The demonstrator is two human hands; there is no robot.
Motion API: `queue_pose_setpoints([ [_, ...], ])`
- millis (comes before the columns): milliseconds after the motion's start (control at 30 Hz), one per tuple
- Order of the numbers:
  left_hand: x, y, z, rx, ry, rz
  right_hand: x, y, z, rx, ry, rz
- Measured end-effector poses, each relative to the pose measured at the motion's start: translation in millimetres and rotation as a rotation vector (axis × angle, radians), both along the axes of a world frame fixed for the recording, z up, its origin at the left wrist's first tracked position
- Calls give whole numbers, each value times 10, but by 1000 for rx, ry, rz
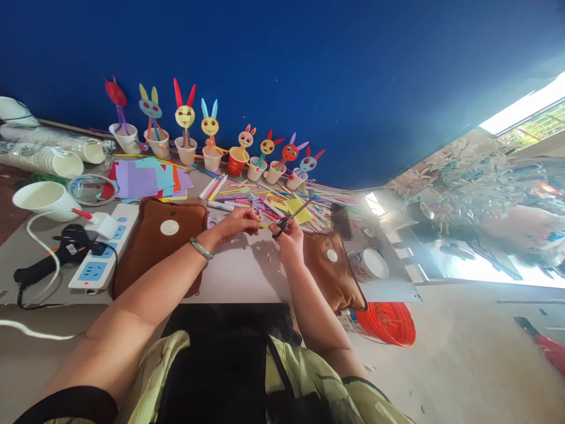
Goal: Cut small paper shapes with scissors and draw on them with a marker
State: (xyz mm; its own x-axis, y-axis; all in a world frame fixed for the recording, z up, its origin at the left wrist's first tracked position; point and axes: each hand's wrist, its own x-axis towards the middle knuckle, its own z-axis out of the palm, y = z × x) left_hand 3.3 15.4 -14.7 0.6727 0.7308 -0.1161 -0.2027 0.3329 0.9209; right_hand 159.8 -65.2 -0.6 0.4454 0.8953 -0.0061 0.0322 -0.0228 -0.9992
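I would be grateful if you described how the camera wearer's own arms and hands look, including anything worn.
The left hand and right hand are ungloved, and both forearms are bare. A smooth, rounded grey-green bangle circles the left wrist; none shows on the right. The pale yellow-green sleeves have black cuffs.

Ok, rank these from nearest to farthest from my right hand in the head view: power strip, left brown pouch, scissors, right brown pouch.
1. Scissors, held in the right hand.
2. Right brown pouch, to that hand's right.
3. Left brown pouch, well to its left.
4. Power strip, leftmost of the four.
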Motion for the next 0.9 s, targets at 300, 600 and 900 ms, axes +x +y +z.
queue_pose_setpoints([
  [300, -7, 21, -46, 63, 79, -174, 140, 54, 16, -48, -56, 116],
  [600, -19, -12, 41, 122, 101, -32, 207, -21, 3, -52, -269, 117],
  [900, -36, 14, 83, 63, -13, 141, 327, -330, 104, -262, -741, 355],
])
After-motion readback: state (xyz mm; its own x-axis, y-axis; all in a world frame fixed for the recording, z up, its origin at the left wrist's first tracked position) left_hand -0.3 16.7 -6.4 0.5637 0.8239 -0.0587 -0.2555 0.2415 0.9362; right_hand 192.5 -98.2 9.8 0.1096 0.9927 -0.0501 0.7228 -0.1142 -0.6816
